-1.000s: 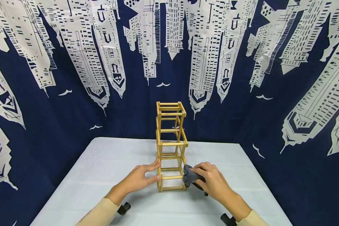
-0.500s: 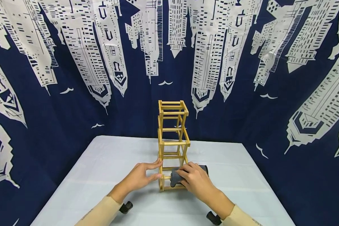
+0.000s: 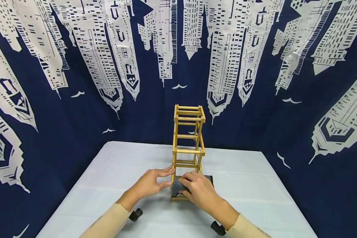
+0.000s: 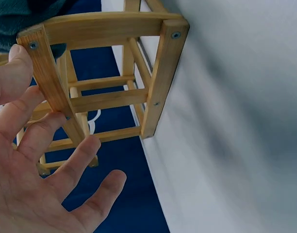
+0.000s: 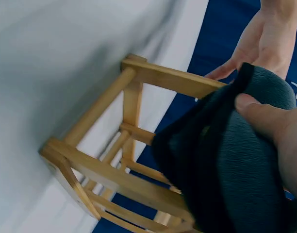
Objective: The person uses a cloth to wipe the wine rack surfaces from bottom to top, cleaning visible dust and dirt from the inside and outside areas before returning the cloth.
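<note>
A tiered, open wooden rack [image 3: 188,151] stands upright on the white table. My left hand [image 3: 150,183] touches its left front post with thumb and fingertips, and the left wrist view shows those fingers [image 4: 73,167] spread and nearly straight. Thumb and fingers of my right hand [image 3: 200,191] grip a grey-blue cloth [image 3: 178,186] against the lower front rail. In the right wrist view the folded cloth [image 5: 255,155] covers part of the rack's frame [image 5: 177,80], with the thumb pressing its top.
The white table [image 3: 250,191] runs back to a navy curtain [image 3: 148,122] printed with white buildings. Small black devices [image 3: 136,215] sit by both wrists.
My right hand has carried the cloth leftward along the lower front rail, from the right post to near the left one. The left hand keeps its place on the left post.
</note>
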`<state>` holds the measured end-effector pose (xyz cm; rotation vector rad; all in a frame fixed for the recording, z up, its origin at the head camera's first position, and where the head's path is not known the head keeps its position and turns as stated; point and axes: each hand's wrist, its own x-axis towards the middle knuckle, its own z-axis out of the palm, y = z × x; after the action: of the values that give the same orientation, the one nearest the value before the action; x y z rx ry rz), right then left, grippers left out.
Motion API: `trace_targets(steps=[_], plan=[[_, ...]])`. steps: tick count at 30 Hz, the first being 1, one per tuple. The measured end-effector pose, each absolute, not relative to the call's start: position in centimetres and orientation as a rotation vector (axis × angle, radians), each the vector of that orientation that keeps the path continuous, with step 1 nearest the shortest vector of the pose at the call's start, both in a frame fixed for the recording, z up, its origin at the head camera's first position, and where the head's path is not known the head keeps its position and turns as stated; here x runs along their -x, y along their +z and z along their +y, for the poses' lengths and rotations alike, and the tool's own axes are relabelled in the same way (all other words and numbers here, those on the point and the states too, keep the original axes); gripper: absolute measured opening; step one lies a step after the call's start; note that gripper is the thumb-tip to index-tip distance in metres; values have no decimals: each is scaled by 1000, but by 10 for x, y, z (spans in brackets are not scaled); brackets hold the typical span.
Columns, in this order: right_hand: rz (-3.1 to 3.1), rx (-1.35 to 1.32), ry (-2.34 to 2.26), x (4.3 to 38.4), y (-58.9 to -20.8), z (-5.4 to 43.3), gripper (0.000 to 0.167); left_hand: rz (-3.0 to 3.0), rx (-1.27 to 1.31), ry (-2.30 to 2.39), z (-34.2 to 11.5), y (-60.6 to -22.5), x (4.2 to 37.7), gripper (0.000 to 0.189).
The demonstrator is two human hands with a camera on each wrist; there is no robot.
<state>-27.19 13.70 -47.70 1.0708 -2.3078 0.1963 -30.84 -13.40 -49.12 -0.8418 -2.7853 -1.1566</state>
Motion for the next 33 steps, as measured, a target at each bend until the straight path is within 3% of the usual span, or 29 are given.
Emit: trace_targets(steps=[14,27,33], plan=[[-2486,-862,32,251,-461,179,44,-2790,861,-1222,-128,-492,307,55],[-2495,-1091,417,273,-431,168,45,-2487,537,-1957,-122,-505,284,45],[-2542,-1271,477,290,-431,139,33,-2450,482,-2191,-123,-506,283,44]])
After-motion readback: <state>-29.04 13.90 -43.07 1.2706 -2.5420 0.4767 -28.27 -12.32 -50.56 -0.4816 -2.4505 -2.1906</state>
